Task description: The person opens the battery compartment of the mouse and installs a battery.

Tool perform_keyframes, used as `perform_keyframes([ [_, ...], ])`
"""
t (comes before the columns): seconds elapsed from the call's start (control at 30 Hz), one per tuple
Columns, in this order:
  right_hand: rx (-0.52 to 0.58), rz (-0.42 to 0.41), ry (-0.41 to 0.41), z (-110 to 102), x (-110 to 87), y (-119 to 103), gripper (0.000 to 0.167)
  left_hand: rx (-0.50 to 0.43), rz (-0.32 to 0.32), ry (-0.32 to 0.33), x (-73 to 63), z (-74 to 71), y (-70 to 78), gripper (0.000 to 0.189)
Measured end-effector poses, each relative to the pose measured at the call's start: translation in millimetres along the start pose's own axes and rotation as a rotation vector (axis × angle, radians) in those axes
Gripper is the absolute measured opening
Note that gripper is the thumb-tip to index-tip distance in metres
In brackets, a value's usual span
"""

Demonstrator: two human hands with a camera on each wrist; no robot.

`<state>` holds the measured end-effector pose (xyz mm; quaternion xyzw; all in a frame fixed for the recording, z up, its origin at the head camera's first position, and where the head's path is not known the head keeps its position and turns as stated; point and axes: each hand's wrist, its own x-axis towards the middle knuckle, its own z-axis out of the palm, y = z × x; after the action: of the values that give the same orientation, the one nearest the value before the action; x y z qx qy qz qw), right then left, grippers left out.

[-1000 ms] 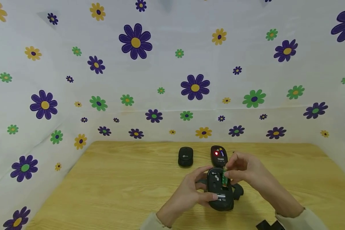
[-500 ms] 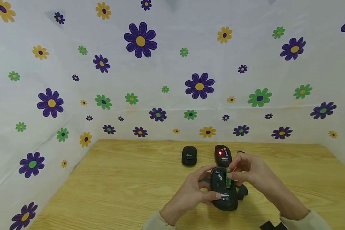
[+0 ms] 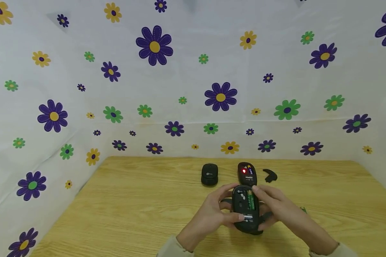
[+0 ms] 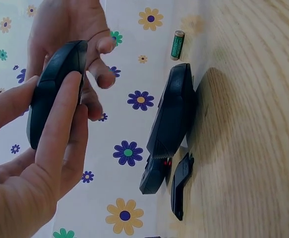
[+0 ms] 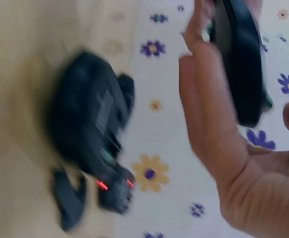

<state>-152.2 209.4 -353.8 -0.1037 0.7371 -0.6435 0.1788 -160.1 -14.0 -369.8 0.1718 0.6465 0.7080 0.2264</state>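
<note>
My left hand (image 3: 209, 214) grips a black computer mouse (image 3: 239, 204) turned underside up, thumb across its label. A green battery (image 3: 251, 200) lies in the mouse's uncovered battery slot. At the mouse's right side is my right hand (image 3: 278, 207), its thumb by the upper corner and its other fingers partly hidden behind the mouse. Those fingers look mostly straight in the right wrist view. Below the held mouse, another dark mouse (image 4: 173, 109) rests on the table, largely hidden in the head view.
Farther back stand a black mouse (image 3: 209, 175) and an overturned mouse (image 3: 247, 175) with a red light and a battery inside. A curved black cover (image 3: 270, 175) lies to their right. One loose green battery (image 4: 178, 45) is on the wooden table, partly behind the right forearm in the head view.
My right hand has let go of the green battery, now lying in the slot, and has moved down along the mouse's right side. The curved cover has come into view.
</note>
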Motion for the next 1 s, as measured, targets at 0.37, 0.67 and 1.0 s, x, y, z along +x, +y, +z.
perform_keyframes([
  [0.37, 0.234, 0.071, -0.104, 15, 5.4, 14, 0.079, 0.139, 0.08, 0.031, 1.3, 0.3, 0.5, 0.074],
  [0.67, 0.176, 0.046, -0.064, 20, 3.6, 14, 0.074, 0.126, 0.073, 0.04, 0.8, -0.1, -2.7, 0.075],
  [1.0, 0.126, 0.023, -0.036, 23, 0.6, 16, 0.065, 0.131, 0.082, 0.031, -2.4, 2.8, -6.0, 0.075],
])
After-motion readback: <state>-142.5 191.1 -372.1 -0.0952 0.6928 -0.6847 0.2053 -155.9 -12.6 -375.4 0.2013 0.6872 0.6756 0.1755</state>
